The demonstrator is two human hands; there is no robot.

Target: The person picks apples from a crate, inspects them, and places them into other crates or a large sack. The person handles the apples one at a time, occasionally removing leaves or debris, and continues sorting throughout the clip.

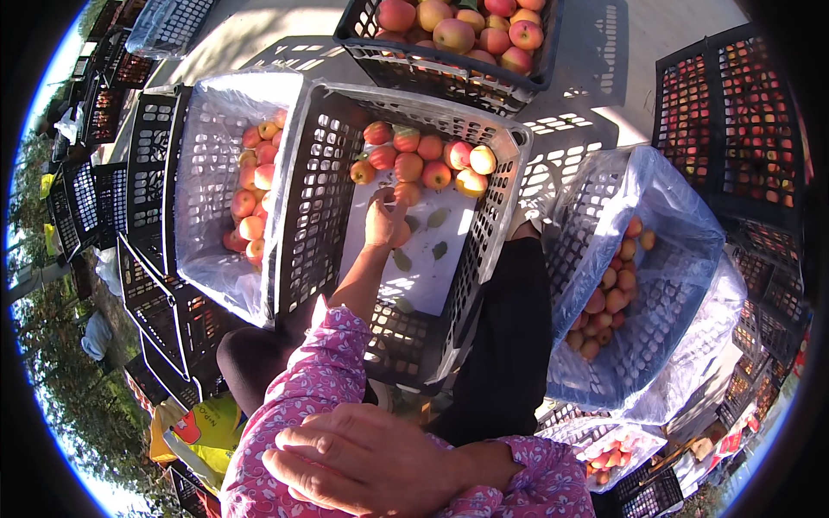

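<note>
Before me stands a grey-black plastic crate (414, 97) with apples (408, 166) gathered at its far end and several loose green leaves (440, 250) on its pale bottom sheet (414, 272). My left hand (383, 221) reaches into it, thumb and fingers around the side of an apple (407, 193) at the near edge of the group. Another apple (401, 234) lies just right of that hand, partly hidden. My right hand (366, 456) holds no object; it rests across my left arm's pink flowered sleeve, fingers slightly bent and pointing left.
Left of the crate is a plastic-lined crate (243, 87) with apples, and another lined crate (673, 194) stands at the right. A full black crate (447, 61) of apples sits beyond. Stacked crates (712, 129) rise at the far right. My knees flank the middle crate.
</note>
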